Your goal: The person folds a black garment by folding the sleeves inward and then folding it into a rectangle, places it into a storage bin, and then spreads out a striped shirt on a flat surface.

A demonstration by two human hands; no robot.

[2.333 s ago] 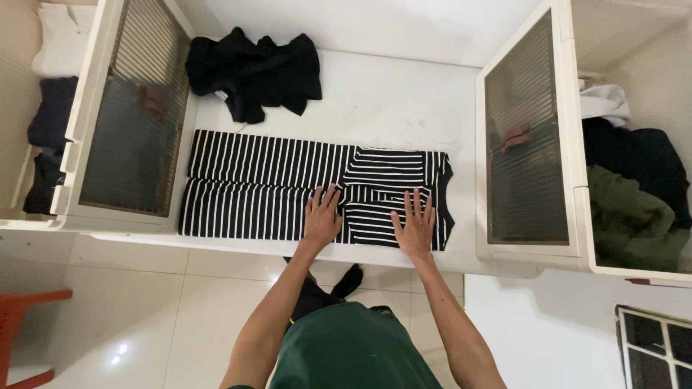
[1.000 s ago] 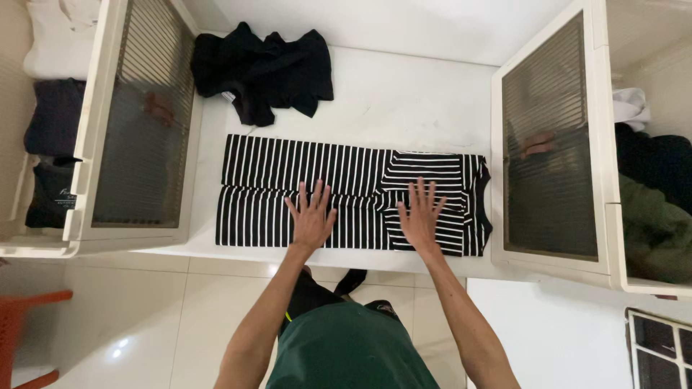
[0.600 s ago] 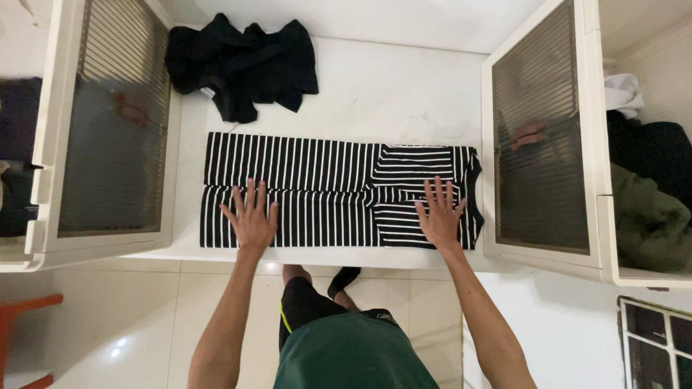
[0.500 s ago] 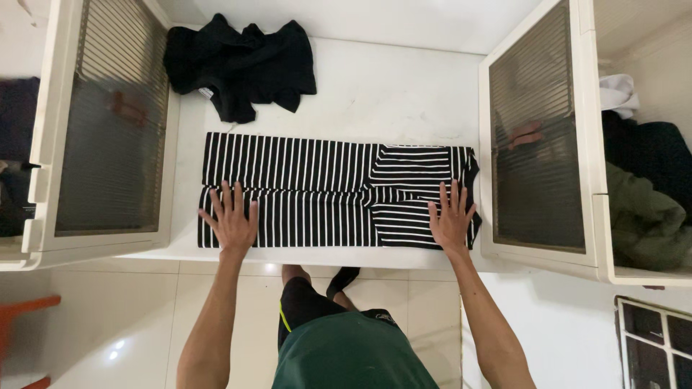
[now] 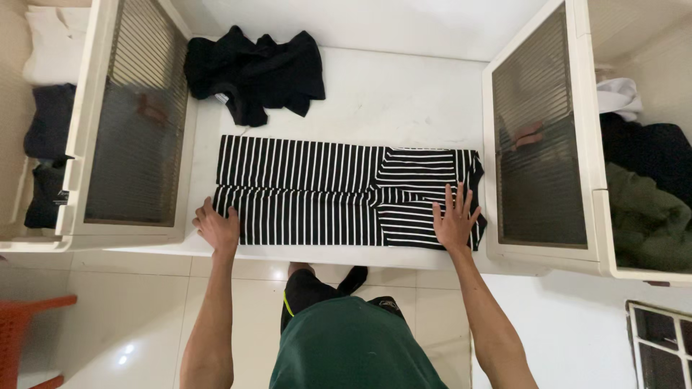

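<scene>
Looking down, we see a white shelf surface (image 5: 404, 94) running between two open cabinet doors with mesh panels, the left door (image 5: 133, 122) and the right door (image 5: 544, 137). Behind the right door, dark and olive clothes (image 5: 649, 209) sit piled in a compartment; behind the left door, folded dark and white items (image 5: 47, 130) are stacked. On the middle of the shelf lies a black-and-white striped garment (image 5: 324, 191), folded into a long flat band that runs left to right near the front edge. A crumpled black garment (image 5: 256, 68) lies behind it, toward the back left, apart from the striped one. Our right hand (image 5: 454, 220) rests flat on the right end of the striped garment, palm down, fingers spread. Our left hand (image 5: 216, 227) sits at the garment's near left corner, fingers curled at its edge; we cannot tell whether it pinches the cloth. An orange chair (image 5: 25, 331) shows at the lower left on the tiled floor.
</scene>
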